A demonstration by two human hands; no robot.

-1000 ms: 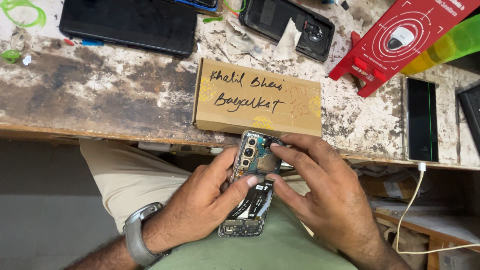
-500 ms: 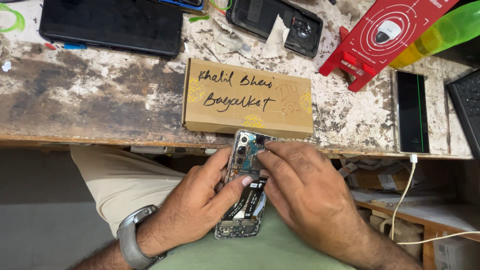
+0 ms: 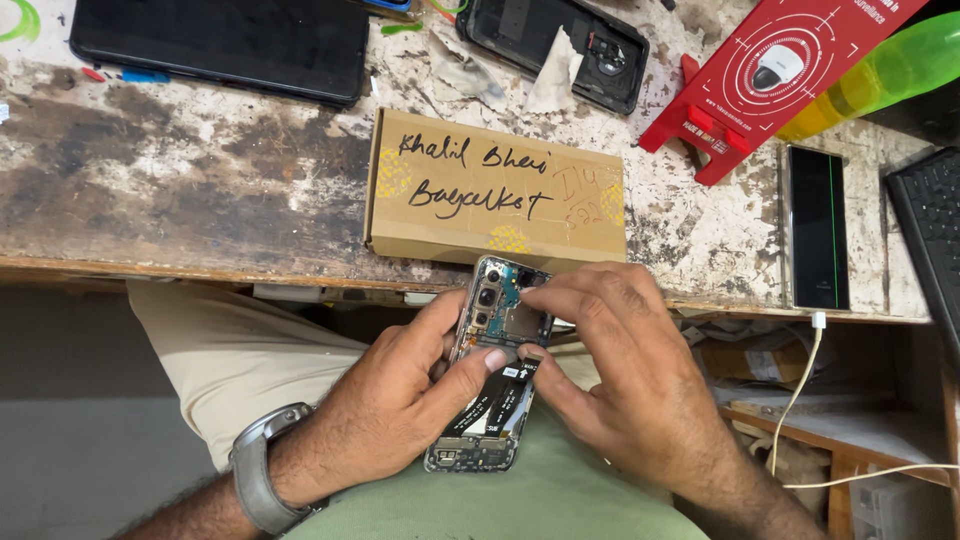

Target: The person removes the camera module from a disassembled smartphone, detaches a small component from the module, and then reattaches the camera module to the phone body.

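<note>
Two bare hands meet over a back-less smartphone with its circuit board, camera modules and black flex cables laid open [image 3: 492, 385], held above the person's lap just in front of the edge of the worn, paint-flaked wooden bench [image 3: 180, 200]. The left hand [image 3: 400, 410], with a grey wristwatch [image 3: 262, 478] on its wrist, has its grip closed round the phone's left side, thumb pressed across the middle of the open board. The right hand [image 3: 620, 380] pinches at the upper part of the board with thumb and forefinger nearly together; whether a small part sits between them cannot be told. The main risk, as it looks, is to the thin flex cables: a pull that is too strong or off-line could tear one or lift its connector. The left thumb bearing on bare components could also bend or smear them. Since the phone hangs over the lap and not on the bench, a slip of the left grip would likely drop it to the floor, and any loosened screw or clip would fall out of sight. A brown cardboard box with handwriting [image 3: 495, 190] lies on the bench just beyond the phone, a black tablet [image 3: 220, 45] farther back, and a white charging cable [image 3: 800, 390] dangles near the right wrist, where it could snag.
</note>
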